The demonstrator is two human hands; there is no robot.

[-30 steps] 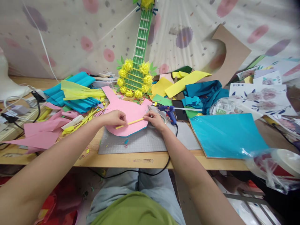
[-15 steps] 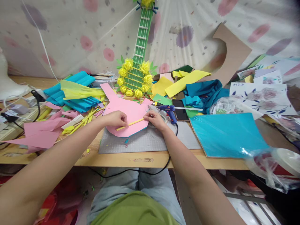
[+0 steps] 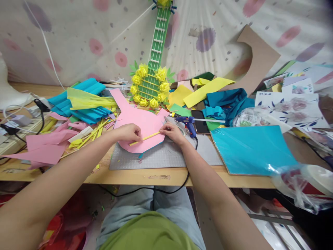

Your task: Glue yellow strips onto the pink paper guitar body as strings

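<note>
A pink guitar-shaped cutout with a blue edge lies on the grey cutting mat. Across its lower part runs a thin yellow stick, slanting up to the right. My left hand pinches the stick left of its middle, leaving its left end sticking out. At the right end, my right hand is closed on it between thumb and fingers. Just beyond the right hand are partly hidden scissors and a blue glue gun holding a clear glue stick.
A green guitar model with yellow paper flowers leans at the back. Coloured paper scraps and a power strip lie left. To the right are a phone and a blue board. The glue gun's cord hangs over the table edge.
Almost nothing differs. Both hands keep their hold on the yellow stick over the pink cutout, while the cutout's neck at the upper left has shifted very slightly.
</note>
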